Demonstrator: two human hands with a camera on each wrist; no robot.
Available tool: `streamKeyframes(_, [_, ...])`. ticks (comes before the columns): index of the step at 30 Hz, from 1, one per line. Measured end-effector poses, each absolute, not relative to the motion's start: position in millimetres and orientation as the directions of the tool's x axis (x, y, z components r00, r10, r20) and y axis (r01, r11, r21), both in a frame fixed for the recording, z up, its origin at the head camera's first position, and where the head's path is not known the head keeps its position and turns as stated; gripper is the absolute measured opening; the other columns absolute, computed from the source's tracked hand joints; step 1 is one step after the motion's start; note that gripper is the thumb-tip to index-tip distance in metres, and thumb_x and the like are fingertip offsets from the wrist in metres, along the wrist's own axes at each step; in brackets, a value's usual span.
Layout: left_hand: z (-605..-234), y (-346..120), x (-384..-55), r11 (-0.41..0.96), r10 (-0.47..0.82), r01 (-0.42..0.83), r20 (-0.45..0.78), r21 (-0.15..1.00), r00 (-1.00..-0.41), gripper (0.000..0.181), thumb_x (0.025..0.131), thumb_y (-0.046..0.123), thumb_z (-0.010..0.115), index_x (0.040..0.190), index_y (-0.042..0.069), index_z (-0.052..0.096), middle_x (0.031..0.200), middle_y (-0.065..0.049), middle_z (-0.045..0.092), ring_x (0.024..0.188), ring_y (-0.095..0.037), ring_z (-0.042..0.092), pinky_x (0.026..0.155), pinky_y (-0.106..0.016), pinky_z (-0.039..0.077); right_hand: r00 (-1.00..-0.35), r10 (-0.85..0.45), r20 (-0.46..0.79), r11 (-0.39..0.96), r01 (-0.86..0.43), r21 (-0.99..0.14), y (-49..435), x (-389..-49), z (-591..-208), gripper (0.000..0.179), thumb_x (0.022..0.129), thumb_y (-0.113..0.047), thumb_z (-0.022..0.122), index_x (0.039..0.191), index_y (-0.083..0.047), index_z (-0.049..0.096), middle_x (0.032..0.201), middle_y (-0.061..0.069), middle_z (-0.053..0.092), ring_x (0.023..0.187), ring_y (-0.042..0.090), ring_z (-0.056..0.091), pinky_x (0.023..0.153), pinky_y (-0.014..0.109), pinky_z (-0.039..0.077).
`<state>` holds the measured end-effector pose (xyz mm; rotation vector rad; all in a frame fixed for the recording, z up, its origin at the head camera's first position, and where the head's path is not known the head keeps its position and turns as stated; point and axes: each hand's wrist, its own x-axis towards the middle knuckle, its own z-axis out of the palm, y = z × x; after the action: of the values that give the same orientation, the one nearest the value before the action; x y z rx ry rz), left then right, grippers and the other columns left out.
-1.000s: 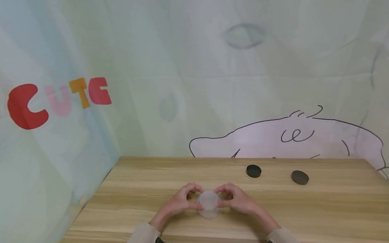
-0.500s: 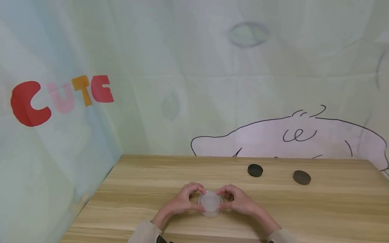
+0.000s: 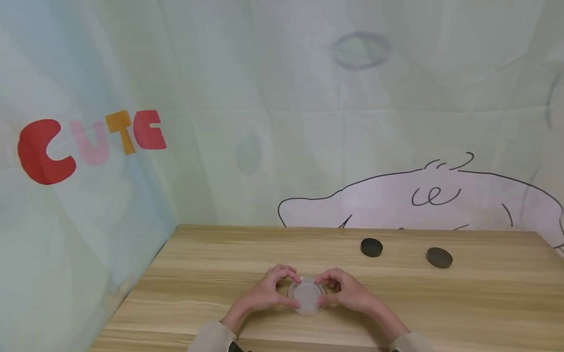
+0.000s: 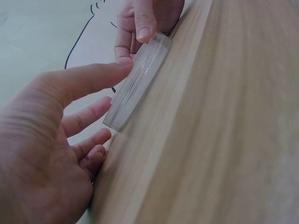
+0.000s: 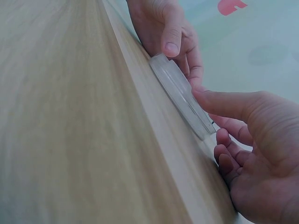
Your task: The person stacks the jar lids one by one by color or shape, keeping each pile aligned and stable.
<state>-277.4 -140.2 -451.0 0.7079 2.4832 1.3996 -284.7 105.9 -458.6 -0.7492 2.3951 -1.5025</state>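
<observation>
A clear, shallow round dish (image 3: 308,299) like a petri dish lies near the middle of the wooden table, with a slightly narrower translucent disc on top. My left hand (image 3: 266,290) pinches the disc's left side, thumb at the near edge and fingers at the far edge. On the opposite side my right hand (image 3: 347,291) pinches it the same way. In the left wrist view the dish (image 4: 140,81) appears edge-on, low against the wood, with the left thumb at its upper rim. The right wrist view shows the right thumb at the top rim of the dish (image 5: 182,95).
Beyond the hands, two flat round black pieces lie on the table (image 3: 228,248): one black disc (image 3: 371,247) with a raised rim, and another dark disc (image 3: 439,258) further right. A printed cloth (image 3: 249,86) hangs behind the table and along its left side.
Between both hands, the translucent disc has come down from a raised, offset position and now lies nearly centred over the wider clear dish. The camera view has shifted slightly.
</observation>
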Motion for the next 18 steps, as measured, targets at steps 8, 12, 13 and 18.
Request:
streamKeyframes(8, [-450.0,-139.8,-273.2,0.437,0.481,0.291,0.052,0.851,-0.875,0.042,0.077,0.014,0.08,0.114,0.005,0.062,0.139,-0.018,0.045,0.131,-0.036,0.037,0.109,-0.061,0.03,-0.855,-0.515,0.065,0.36,-0.284,-0.889,105.1,-281.7,-456.7,0.042,0.079,-0.016,0.078,0.114,0.001,0.062,0.104,0.01,0.054,0.09,0.018,0.042,0.076,0.022,0.037])
streamKeyframes(12, [-453.1,-138.2,-271.6,0.421,0.461,0.303,0.086,0.855,-0.883,0.043,0.078,0.017,0.079,0.115,0.004,0.062,0.135,-0.017,0.049,0.127,-0.034,0.038,0.107,-0.058,0.033,-0.864,-0.498,0.074,0.332,-0.268,-0.904,103.4,-281.0,-458.0,0.038,0.081,-0.013,0.076,0.112,0.003,0.062,0.097,0.008,0.055,0.085,0.016,0.043,0.072,0.021,0.037])
streamKeyframes(13, [-454.3,-136.9,-271.9,0.42,0.45,0.302,0.092,0.856,-0.888,0.043,0.079,0.019,0.079,0.115,0.005,0.062,0.134,-0.016,0.05,0.127,-0.032,0.038,0.107,-0.056,0.033,-0.868,-0.49,0.078,0.321,-0.263,-0.91,103.1,-281.5,-458.1,0.036,0.081,-0.012,0.075,0.111,0.004,0.061,0.095,0.008,0.055,0.083,0.015,0.043,0.071,0.021,0.037])
streamKeyframes(18, [-444.8,-117.0,-275.8,0.413,0.312,0.251,0.123,0.875,-0.942,0.039,0.083,0.029,0.075,0.114,0.009,0.062,0.138,-0.016,0.046,0.132,-0.033,0.031,0.107,-0.061,0.028,-0.912,-0.402,0.076,0.322,-0.219,-0.921,108.4,-287.1,-447.5,0.036,0.086,-0.014,0.071,0.113,0.006,0.06,0.093,0.006,0.054,0.082,0.013,0.047,0.068,0.021,0.041])
